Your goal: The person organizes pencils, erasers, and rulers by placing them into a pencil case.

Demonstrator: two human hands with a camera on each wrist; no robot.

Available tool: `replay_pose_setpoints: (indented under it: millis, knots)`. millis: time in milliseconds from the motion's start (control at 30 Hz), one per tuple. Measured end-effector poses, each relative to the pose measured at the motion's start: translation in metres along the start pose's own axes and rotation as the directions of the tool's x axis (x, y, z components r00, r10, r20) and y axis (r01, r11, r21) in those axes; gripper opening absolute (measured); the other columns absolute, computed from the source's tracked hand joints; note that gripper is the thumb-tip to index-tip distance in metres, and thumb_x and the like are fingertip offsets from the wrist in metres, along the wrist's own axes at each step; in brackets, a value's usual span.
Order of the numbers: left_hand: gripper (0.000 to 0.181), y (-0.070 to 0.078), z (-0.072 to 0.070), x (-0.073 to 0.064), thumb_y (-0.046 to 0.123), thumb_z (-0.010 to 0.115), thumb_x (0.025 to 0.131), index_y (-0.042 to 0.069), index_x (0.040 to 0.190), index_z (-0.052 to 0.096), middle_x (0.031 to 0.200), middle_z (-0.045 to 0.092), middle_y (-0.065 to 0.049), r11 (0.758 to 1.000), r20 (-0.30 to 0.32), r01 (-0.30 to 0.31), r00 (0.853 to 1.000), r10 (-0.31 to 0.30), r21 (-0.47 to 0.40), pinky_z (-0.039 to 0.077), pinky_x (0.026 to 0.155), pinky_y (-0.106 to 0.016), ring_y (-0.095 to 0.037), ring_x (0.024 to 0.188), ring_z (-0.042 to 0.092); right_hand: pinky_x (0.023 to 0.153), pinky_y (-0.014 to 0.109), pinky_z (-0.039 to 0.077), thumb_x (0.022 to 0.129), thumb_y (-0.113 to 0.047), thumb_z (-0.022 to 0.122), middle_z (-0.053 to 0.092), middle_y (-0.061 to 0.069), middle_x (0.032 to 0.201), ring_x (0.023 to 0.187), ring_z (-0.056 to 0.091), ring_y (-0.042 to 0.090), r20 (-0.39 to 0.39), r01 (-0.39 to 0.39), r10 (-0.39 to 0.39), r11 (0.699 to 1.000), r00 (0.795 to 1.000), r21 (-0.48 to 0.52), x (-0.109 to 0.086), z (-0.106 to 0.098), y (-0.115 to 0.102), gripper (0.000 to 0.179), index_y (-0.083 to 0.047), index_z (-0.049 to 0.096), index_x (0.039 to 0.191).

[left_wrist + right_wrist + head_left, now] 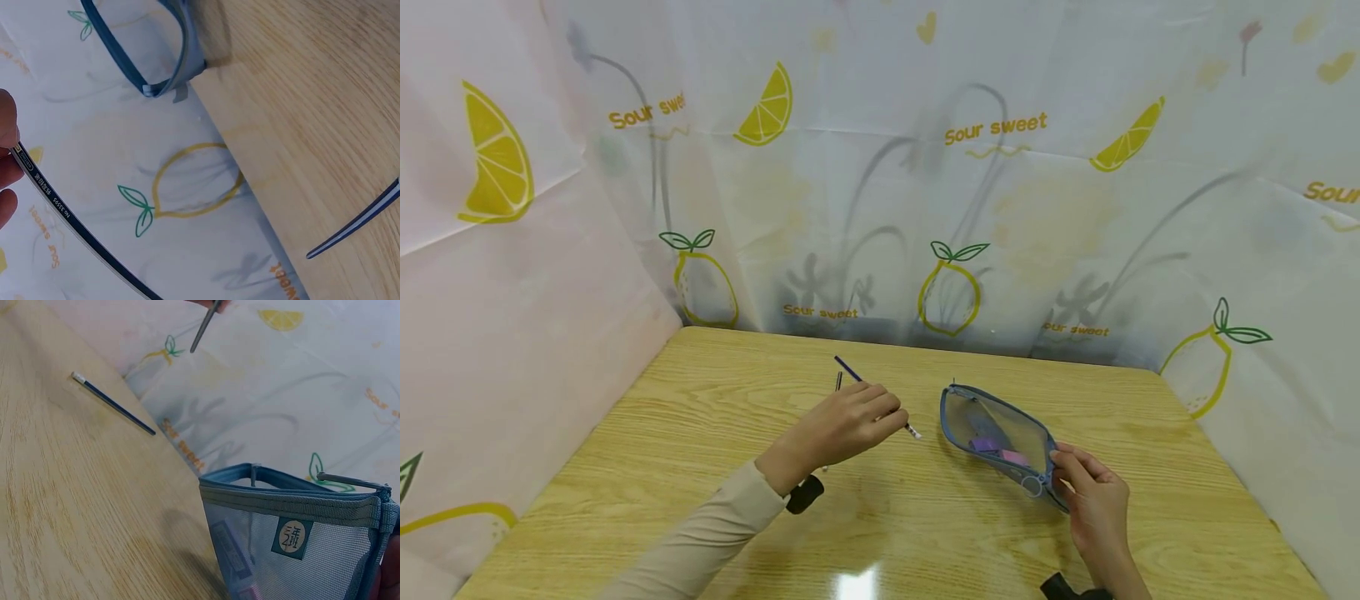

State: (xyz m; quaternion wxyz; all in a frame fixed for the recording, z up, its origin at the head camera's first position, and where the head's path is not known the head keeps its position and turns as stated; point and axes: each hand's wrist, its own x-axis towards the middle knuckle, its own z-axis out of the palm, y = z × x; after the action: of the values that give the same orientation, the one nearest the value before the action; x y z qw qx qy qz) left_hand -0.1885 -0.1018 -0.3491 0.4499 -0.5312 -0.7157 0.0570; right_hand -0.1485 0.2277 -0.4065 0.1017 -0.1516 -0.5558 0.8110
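My left hand (842, 425) pinches a dark pencil (56, 203) in the air, left of the pouch. Its pale end points down toward the pouch side in the head view. A blue mesh pencil pouch (331, 556) has its zipped top spread wide, and my right hand (1093, 500) grips it at the near right corner. Through the mesh show a purple item (987, 446) and a pink item (1015, 457). A second dark pencil (119, 406) with a white end lies on the table, partly hidden behind my left hand in the head view.
The wood-grain table (715, 433) is bordered at the back and sides by a white sheet (850, 208) printed with lemons. A small ring (1032, 486) hangs at the pouch's near edge.
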Motion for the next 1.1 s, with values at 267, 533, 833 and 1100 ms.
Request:
replay_pose_setpoints:
  millis: [267, 533, 833, 1100]
  knots:
    - [0.035, 0.003, 0.001, 0.003, 0.004, 0.033, 0.106, 0.007, 0.092, 0.065, 0.089, 0.062, -0.001, 0.998, -0.012, 0.021, 1.0, -0.022, -0.058, 0.05, 0.07, -0.021, -0.012, 0.079, 0.06, 0.057, 0.023, 0.051, 0.088, 0.001, 0.068, 0.067, 0.0, 0.068, 0.059, 0.059, 0.009, -0.002, -0.001, 0.001, 1.0, 1.0, 0.0, -0.001, 0.001, -0.001, 0.017, -0.01, 0.077, 0.078]
    - [0.039, 0.007, 0.005, 0.005, 0.002, 0.029, 0.106, 0.006, 0.092, 0.065, 0.088, 0.063, -0.001, 0.996, -0.052, 0.012, 0.998, -0.017, -0.087, 0.05, 0.073, -0.02, -0.012, 0.08, 0.061, 0.057, 0.023, 0.051, 0.089, 0.0, 0.067, 0.067, 0.0, 0.069, 0.059, 0.06, 0.008, 0.003, 0.007, -0.007, 1.0, 1.0, -0.001, -0.001, 0.0, 0.0, 0.017, -0.01, 0.077, 0.079]
    - [0.027, 0.009, 0.007, 0.006, 0.004, 0.042, 0.104, 0.004, 0.098, 0.068, 0.091, 0.067, -0.002, 0.991, -0.059, 0.01, 0.998, -0.018, -0.133, 0.05, 0.08, -0.022, -0.013, 0.084, 0.064, 0.055, 0.023, 0.051, 0.088, 0.004, 0.067, 0.068, 0.0, 0.069, 0.057, 0.06, 0.009, 0.01, 0.034, -0.034, 0.999, 0.999, 0.012, -0.001, 0.0, 0.001, 0.019, -0.008, 0.077, 0.078]
    - [0.013, 0.012, 0.009, 0.007, 0.003, 0.057, 0.097, 0.003, 0.101, 0.069, 0.094, 0.068, -0.003, 0.984, -0.076, 0.01, 0.997, -0.023, -0.176, 0.051, 0.081, -0.022, -0.013, 0.086, 0.065, 0.055, 0.022, 0.051, 0.088, 0.005, 0.066, 0.067, 0.001, 0.067, 0.057, 0.06, 0.009, 0.011, 0.045, -0.045, 0.999, 0.999, 0.013, -0.001, 0.0, 0.002, 0.019, -0.007, 0.077, 0.078]
